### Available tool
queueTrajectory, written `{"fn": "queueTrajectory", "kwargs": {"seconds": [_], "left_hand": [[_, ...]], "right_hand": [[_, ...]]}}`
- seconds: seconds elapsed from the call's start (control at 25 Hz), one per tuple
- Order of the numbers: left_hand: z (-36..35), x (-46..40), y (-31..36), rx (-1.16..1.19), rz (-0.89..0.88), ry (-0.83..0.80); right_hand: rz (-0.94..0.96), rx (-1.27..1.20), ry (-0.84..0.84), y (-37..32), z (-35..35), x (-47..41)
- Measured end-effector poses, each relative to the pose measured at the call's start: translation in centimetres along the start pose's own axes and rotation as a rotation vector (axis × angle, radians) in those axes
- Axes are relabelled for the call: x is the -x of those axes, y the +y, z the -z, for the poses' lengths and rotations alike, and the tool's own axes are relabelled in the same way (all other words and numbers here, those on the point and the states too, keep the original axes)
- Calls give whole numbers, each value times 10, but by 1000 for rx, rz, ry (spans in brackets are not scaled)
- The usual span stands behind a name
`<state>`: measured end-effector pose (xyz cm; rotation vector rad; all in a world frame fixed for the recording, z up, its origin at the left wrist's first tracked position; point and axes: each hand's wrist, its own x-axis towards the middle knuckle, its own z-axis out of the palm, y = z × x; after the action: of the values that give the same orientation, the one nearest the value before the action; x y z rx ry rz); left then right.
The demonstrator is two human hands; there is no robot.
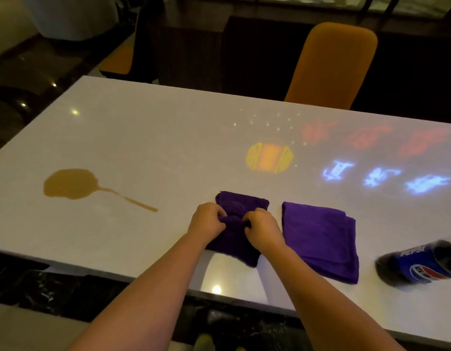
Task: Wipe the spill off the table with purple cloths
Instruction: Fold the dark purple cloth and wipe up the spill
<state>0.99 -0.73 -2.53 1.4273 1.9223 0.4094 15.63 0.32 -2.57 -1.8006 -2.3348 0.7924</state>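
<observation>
- Left hand (206,221) and right hand (263,226): both closed, pinching a raised fold of the left purple cloth (241,203) at centre frame.
- Second purple cloth (320,239): folded flat, just right of it.
- Brown spill (70,184): left on the white desk (143,138).
- Pepsi bottle (419,264): lying at right edge.

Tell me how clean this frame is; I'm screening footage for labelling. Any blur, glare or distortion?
Head view: dim room; small lamp glints and coloured light patterns on the glossy table; the Pepsi bottle at the right edge is smeared; the table edges bow from the wide lens; spill, both purple cloths and hands are sharp.
</observation>
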Motion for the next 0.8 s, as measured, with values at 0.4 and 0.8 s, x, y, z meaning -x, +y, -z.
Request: {"fn": "queueTrajectory", "kwargs": {"seconds": [0.4,0.8], "left_hand": [[109,-5,3,53,-13,40],[235,-22,-40,34,-145,49]], "right_hand": [[120,42,-50,-87,63,-37],[87,43,62,-208,73,-73]]}}
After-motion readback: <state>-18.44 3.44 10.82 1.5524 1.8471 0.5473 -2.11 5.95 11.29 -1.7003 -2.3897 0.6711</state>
